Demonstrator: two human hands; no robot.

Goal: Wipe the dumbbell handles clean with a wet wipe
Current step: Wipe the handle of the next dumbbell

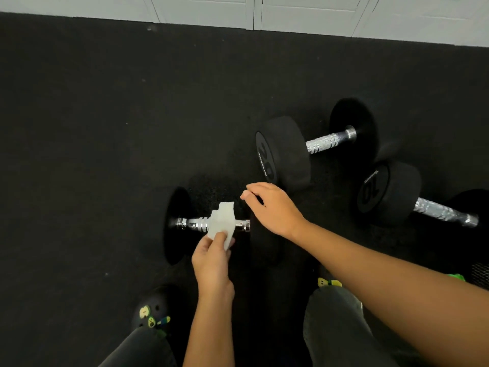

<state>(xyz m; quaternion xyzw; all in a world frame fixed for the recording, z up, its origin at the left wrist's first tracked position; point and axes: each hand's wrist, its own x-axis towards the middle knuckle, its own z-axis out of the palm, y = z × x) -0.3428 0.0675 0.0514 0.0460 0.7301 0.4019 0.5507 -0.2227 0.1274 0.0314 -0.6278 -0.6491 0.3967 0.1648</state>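
Observation:
A black dumbbell lies on the floor in front of me, its chrome handle [194, 224] running left to right. A folded white wet wipe [221, 219] is draped over the middle of that handle. My left hand [213, 263] pinches the wipe's near edge from below. My right hand [272, 207] rests on top of the dumbbell's right head, which is mostly hidden under it, fingers curled. Two more black dumbbells sit to the right, one with a bare handle [325, 141] further back and one with its handle [442, 211] at the far right.
The floor is dark rubber matting [105, 128] that ends at a white wall [291, 11] at the back. My knees in dark trousers and black clogs [153, 311] with yellow-green charms are at the bottom of the view.

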